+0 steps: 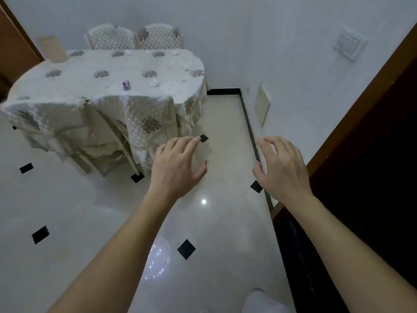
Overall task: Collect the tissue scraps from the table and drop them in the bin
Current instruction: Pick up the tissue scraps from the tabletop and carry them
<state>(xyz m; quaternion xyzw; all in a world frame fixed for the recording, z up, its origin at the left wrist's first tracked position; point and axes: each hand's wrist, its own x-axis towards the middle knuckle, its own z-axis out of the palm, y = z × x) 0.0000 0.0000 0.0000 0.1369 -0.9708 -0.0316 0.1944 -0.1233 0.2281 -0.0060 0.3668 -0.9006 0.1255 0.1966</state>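
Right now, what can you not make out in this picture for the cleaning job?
- Head view, far and blurred: white crumpled tissue scraps on the white quilted tablecloth; count unclear.
- Too small to identify: small purple object on it.
- Cut by the bottom edge: white rounded thing, unidentifiable; no bin recognisable.

One table (74,86) stands with two chairs (110,38) (161,37) behind it. On it lie one purple item (126,85) and about five white scraps (153,82), though blur leaves that count unsure. One left hand (177,163) and one right hand (282,168) show, with six clear black diamonds (186,249), one switch plate (349,44) and one panel (262,105).
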